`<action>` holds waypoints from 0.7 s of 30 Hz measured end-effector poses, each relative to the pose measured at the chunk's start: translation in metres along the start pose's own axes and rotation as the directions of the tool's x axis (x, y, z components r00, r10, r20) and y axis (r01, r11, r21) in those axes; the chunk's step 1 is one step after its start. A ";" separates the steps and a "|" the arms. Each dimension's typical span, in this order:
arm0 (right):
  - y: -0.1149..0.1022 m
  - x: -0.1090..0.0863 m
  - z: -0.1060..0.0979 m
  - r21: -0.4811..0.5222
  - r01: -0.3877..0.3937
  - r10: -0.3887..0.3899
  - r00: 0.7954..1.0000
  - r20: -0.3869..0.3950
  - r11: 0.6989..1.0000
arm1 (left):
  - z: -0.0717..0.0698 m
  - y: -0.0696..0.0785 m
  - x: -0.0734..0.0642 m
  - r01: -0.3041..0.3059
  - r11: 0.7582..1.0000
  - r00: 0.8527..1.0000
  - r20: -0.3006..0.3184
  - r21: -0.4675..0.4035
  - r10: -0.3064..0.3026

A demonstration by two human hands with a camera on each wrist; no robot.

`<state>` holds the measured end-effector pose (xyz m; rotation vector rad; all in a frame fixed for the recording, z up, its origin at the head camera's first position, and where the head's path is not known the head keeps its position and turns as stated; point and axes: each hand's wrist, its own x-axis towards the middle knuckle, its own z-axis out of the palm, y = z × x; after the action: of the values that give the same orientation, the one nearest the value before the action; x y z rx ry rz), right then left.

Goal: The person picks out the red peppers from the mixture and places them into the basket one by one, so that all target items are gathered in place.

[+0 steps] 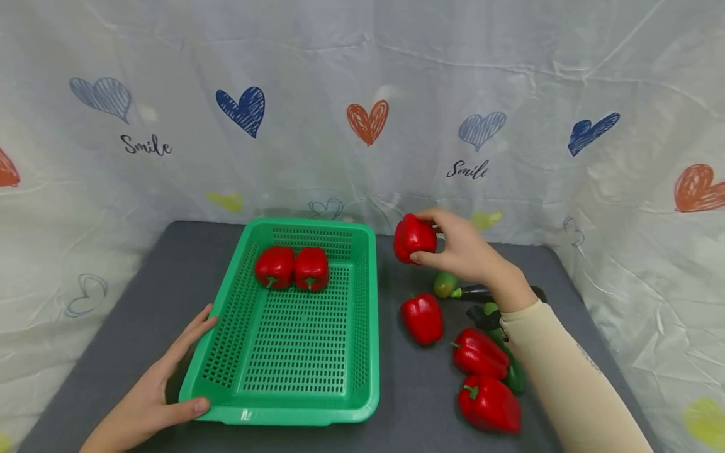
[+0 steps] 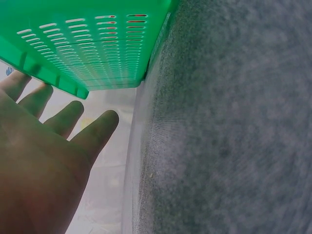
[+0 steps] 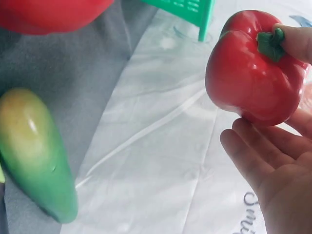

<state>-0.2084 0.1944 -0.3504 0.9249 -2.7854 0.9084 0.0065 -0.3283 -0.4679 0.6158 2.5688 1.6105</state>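
Note:
My right hand (image 1: 461, 248) holds a red bell pepper (image 1: 412, 239) in the air to the right of the green basket (image 1: 306, 416). In the right wrist view the thumb lies by the pepper's green stem and the fingers are under the pepper (image 3: 253, 73). My left hand (image 1: 155, 390) is at the basket's left side, thumb at the near corner and fingers along the rim. The left wrist view shows these fingers (image 2: 92, 134) extended beside the rim. Inside the basket, two red bell peppers, a left one (image 1: 275, 267) and a right one (image 1: 311, 268), sit side by side toward the back.
Right of the basket lie three more red bell peppers, at the left (image 1: 421, 319), middle (image 1: 480, 354) and front (image 1: 489, 404). A green-yellow mango-like fruit (image 3: 39, 156), a dark eggplant (image 1: 474, 293) and a long green vegetable (image 1: 514, 374) lie near my right arm. A printed curtain (image 1: 362, 176) hangs behind the table.

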 end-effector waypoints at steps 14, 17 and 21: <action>-0.030 0.017 0.019 0.042 0.081 -0.082 0.996 0.040 0.996 | 0.000 0.002 -0.001 0.011 1.000 1.000 -0.001 -0.006 -0.011; -0.037 0.021 0.022 0.051 0.102 -0.104 0.994 0.037 0.993 | 0.000 0.002 -0.002 0.014 1.000 1.000 -0.002 0.001 -0.014; -0.045 0.025 0.027 0.075 0.125 -0.129 0.991 0.043 0.989 | 0.000 0.002 -0.002 0.018 1.000 1.000 -0.004 0.005 -0.018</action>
<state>-0.2005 0.1370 -0.3433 1.1345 -2.7109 0.9865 0.0086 -0.3281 -0.4668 0.5890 2.5743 1.6015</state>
